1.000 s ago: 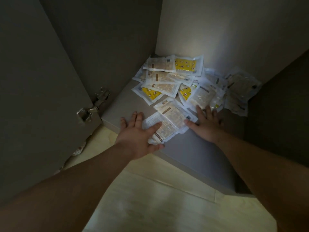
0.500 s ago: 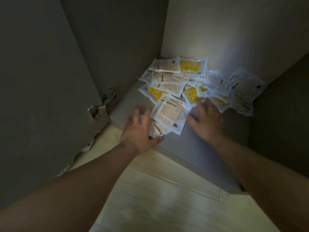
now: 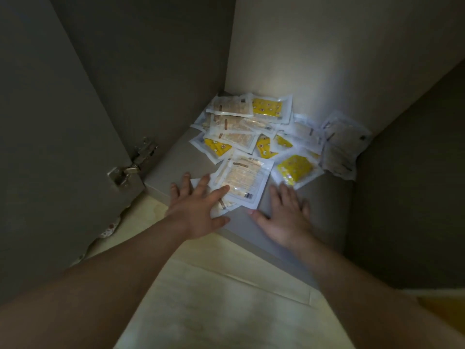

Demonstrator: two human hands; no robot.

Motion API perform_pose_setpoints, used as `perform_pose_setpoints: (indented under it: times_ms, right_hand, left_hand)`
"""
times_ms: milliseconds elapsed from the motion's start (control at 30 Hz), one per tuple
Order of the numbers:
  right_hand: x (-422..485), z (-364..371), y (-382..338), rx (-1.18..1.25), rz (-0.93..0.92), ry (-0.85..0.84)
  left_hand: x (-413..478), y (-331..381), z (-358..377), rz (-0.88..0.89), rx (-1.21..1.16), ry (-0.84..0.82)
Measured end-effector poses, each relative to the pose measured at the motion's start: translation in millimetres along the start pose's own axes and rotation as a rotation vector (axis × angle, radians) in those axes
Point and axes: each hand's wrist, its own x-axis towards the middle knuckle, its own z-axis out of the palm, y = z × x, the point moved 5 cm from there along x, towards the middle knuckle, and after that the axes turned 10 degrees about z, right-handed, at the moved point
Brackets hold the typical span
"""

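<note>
Several flat clear-edged packets, some beige and some yellow, lie heaped on the grey floor of an open cabinet. Nearest me is a beige packet lying on top of another. My left hand lies flat with spread fingers, its thumb and index finger on the left edge of that packet stack. My right hand rests flat on the cabinet floor just right of the stack, fingertips close to a yellow packet. Neither hand grips anything.
The cabinet door stands open at the left on a metal hinge. The cabinet's back wall and dark right side wall enclose the pile. Pale floor tiles lie below the cabinet's front edge.
My right hand has drawn back from the pile to the bare cabinet floor, uncovering a yellow packet. My left hand stays on the near packets, which have shifted slightly.
</note>
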Motion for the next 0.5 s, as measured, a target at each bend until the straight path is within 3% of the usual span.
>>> perform_pose_setpoints:
  times_ms: [133,233,333,367,500]
  right_hand:
    - [-50,21,-28,0.002,-0.15,0.001]
    - [-72,14,-39,0.122,-0.309,0.344]
    - [-62,-11,-27,0.382,-0.236,0.563]
    - [-52,-17,-21,0.407,-0.142,0.549]
    - [-7,-14,-20,0.42,0.092,0.045]
  left_hand:
    - [-10,0,2,0.055,-0.056,0.088]
    - [-17,-3,2,0.066,-0.091,0.119]
    - [-22,-3,2,0.014,-0.144,0.157]
    - [-23,-3,2,-0.01,-0.155,0.184]
    - [-15,4,0,-0.024,-0.049,0.122]
